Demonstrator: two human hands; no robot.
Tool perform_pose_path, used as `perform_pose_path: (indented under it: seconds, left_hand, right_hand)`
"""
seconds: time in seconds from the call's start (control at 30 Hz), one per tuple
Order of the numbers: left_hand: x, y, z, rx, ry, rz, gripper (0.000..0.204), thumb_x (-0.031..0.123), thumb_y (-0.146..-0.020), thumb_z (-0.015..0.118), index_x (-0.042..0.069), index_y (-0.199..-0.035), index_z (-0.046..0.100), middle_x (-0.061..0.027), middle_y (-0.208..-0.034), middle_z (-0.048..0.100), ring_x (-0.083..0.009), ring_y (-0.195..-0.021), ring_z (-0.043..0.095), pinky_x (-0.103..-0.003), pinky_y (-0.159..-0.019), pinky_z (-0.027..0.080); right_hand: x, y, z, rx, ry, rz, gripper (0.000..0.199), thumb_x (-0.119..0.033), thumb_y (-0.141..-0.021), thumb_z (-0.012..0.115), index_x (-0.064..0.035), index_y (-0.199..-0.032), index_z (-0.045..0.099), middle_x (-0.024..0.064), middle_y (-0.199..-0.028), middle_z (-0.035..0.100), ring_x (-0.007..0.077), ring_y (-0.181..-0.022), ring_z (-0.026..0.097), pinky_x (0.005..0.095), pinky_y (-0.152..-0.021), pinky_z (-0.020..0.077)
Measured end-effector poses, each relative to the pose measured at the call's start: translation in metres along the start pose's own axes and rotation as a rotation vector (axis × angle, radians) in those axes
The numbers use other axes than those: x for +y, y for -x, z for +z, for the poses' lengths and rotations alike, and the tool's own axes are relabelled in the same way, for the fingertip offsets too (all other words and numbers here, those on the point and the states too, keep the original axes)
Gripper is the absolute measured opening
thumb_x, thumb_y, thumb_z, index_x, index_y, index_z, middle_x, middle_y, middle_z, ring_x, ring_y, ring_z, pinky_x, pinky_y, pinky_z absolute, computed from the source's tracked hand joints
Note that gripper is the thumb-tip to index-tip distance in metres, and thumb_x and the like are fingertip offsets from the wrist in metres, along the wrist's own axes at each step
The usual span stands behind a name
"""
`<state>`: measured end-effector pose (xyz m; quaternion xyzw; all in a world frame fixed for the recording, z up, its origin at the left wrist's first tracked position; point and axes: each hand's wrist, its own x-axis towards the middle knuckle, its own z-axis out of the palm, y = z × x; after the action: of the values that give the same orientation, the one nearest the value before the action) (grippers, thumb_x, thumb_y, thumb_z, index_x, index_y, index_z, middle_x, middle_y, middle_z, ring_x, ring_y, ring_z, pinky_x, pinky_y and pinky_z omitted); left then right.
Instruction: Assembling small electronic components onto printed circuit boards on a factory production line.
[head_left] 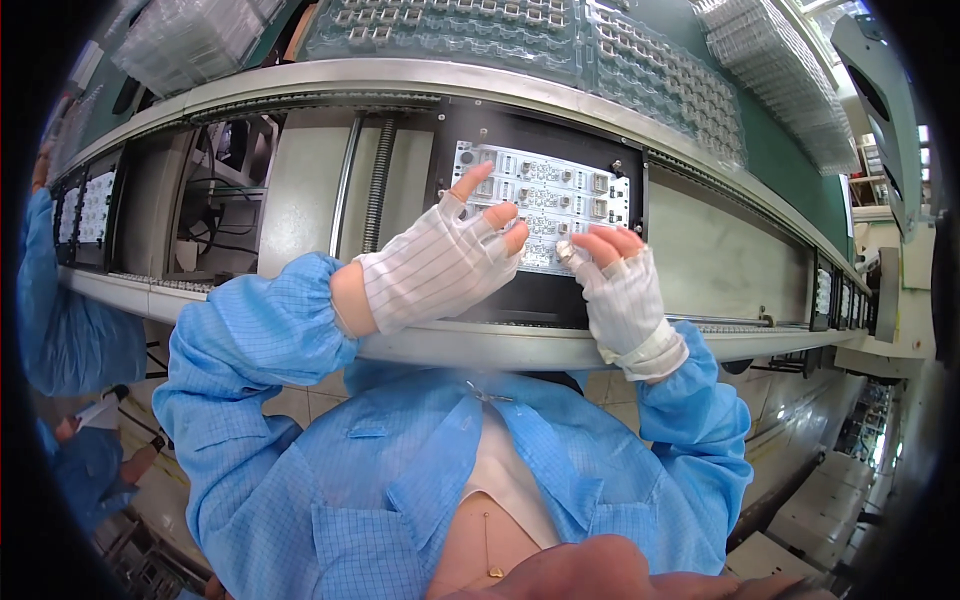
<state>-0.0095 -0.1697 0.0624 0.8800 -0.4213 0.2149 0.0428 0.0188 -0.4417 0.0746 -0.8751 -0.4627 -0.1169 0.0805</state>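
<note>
A white circuit board panel (545,200) with rows of small components lies in a black carrier (540,295) on the conveyor. My left hand (440,255), in a white striped glove with bare fingertips, rests over the panel's left part. Its fingers are apart, with the index stretched toward the upper left components. At the panel's lower right edge is my right hand (620,280), gloved the same way. Its fingers are bent together around a small silvery component (568,252), partly hidden by the fingertips.
Clear plastic trays of small metal parts (440,35) lie beyond the conveyor rail (330,75). Stacks of clear trays stand at the far left (195,40) and far right (785,75). More carriers with boards sit at both conveyor ends. A person in a blue sleeve (75,310) is at left.
</note>
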Motion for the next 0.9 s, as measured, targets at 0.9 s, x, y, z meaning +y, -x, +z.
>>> perform_pose_path:
  seconds: [0.9]
  left_hand:
    - [-0.029,0.007,-0.018,0.313,0.329,-0.292,0.042,-0.01,-0.068,0.064,0.011,-0.104,0.068,-0.0041,-0.103,0.066,-0.0257,-0.107,0.061,-0.052,-0.115,0.035]
  right_hand:
    - [0.096,-0.096,0.0,0.297,0.191,-0.031,0.051,-0.002,-0.084,0.065,-0.0159,-0.133,0.062,0.0093,-0.131,0.057,0.028,-0.12,0.055,0.0437,-0.102,0.0458]
